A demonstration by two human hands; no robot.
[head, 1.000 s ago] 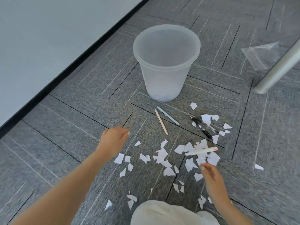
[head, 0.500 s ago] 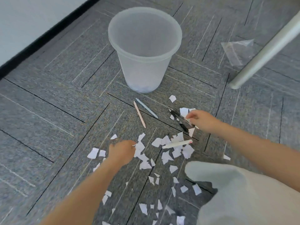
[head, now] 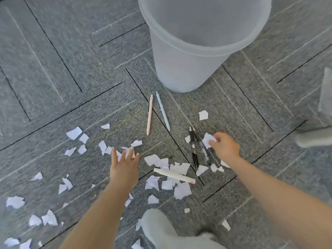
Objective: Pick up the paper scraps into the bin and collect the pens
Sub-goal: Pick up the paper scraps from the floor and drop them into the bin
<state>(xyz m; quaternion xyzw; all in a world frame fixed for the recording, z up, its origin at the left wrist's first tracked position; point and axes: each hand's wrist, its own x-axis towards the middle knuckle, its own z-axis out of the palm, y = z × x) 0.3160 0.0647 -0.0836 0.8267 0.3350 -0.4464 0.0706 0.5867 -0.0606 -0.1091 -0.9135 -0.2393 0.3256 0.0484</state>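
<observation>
Grey carpet (head: 75,72) everywhere; my left hand (head: 124,168) spreads flat to rake scraps (head: 179,168) together, my right hand (head: 225,146) pinches one scrap (head: 206,139) beside the black pens (head: 197,146), bin (head: 183,69) just beyond.

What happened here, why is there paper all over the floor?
A person is cleaning up torn white paper scraps scattered on the grey carpet. The right hand pinches one scrap beside two black pens. The left hand reaches with spread fingers over scraps nearby. A pink pen, a pale blue pen and a white pen lie on the floor. The frosted plastic bin stands just beyond them.
</observation>
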